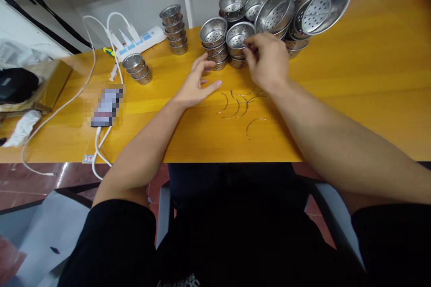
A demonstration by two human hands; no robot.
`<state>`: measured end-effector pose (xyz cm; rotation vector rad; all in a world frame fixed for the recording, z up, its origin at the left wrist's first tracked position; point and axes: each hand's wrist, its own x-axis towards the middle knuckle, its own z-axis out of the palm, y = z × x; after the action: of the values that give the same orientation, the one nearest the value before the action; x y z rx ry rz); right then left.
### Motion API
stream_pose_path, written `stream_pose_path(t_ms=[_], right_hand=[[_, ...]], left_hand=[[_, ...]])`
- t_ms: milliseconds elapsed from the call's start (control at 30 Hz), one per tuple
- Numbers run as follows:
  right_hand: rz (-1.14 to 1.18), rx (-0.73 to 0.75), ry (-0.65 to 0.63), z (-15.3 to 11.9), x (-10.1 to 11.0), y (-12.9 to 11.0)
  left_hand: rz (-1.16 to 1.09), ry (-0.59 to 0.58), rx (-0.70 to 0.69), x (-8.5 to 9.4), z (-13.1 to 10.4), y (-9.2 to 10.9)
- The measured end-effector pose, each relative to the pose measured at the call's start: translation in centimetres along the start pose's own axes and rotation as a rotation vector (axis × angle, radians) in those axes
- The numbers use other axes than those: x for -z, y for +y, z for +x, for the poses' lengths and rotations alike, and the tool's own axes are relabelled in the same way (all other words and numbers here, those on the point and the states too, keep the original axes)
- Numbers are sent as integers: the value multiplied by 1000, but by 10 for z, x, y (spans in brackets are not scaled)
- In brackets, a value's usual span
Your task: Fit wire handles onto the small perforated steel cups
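Right hand [268, 60] seemingly pinches a perforated cup [237, 39], perhaps to steady it; the left hand [197, 81] spreads near nested cups [215, 46].

Tbl [353, 98] holds metal cups [213, 35], wires [247, 130], phone [107, 106], pwr strip [144, 43].

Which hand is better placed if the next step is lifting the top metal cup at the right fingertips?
The right hand, most likely: its thumb and fingers are at the rim of that cup. The left hand is open, beside the neighbouring stack, farther from the cup.
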<state>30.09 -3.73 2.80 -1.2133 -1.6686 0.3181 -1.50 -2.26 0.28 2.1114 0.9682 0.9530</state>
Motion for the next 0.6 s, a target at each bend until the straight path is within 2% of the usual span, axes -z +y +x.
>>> stream_pose_path(t_ms=[133,433,600], right_hand=[[-53,-44,1,0,-1,2],[-346,-117,-85,2,14,-32],[-379,-94,-88,2,14,-33]], left_hand=[[28,-24,-7,1,-2,4],[55,-56,-9,3,-3,2],[79,-83,4,5,-5,8]])
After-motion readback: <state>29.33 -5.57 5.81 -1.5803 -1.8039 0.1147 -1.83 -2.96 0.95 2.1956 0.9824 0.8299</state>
